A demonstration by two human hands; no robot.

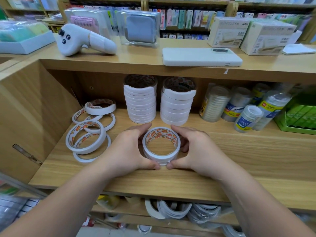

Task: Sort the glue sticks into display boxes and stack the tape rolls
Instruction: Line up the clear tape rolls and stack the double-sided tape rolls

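Note:
A short stack of white tape rolls (pixel 160 157) stands on the wooden shelf (pixel 239 161) near its front. My left hand (pixel 127 151) curls round its left side and my right hand (pixel 196 149) round its right side, thumbs nearly meeting at the front. Behind it rise two tall stacks of the same rolls, the left tall stack (pixel 140 103) and the right tall stack (pixel 177 106). Several loose tape rolls (pixel 89 132) lie overlapping at the left of the shelf. A green display box (pixel 301 117) sits at the far right edge.
Wrapped tubes of clear tape (pixel 215 103) stand right of the tall stacks. On the upper shelf lie a white phone (pixel 200 57), a white handheld controller (pixel 80 40) and boxed goods. A wooden side panel (pixel 25 117) closes the left. More tape rolls (pixel 171 209) fill the lower shelf.

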